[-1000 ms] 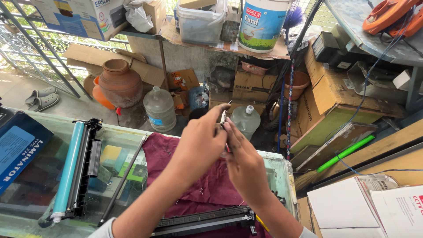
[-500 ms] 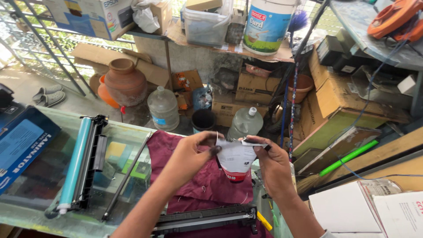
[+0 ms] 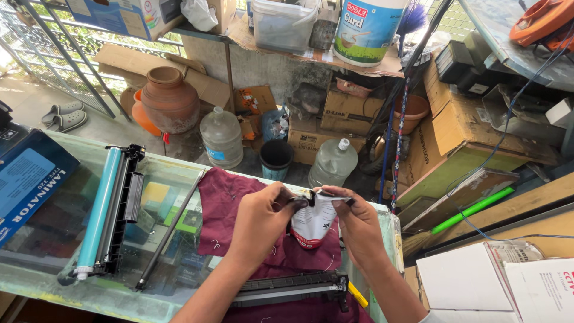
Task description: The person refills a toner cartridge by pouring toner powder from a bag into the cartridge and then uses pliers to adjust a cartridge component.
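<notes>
White plastic, a small pouch point(image 3: 312, 222) with a red base, is pinched at its top edge by both hands above the maroon cloth point(image 3: 224, 200). The left hand point(image 3: 258, 222) grips one corner and the right hand point(image 3: 357, 224) the other, each closed on it. The mouth appears stretched but barely parted, so the opening is judged only begun. Nearer than the cloth, a black cartridge housing point(image 3: 290, 288) lies waiting. Left of the cloth, a thin black roller point(image 3: 169, 236) and a drum unit with a cyan cylinder point(image 3: 101, 212) are laid apart.
</notes>
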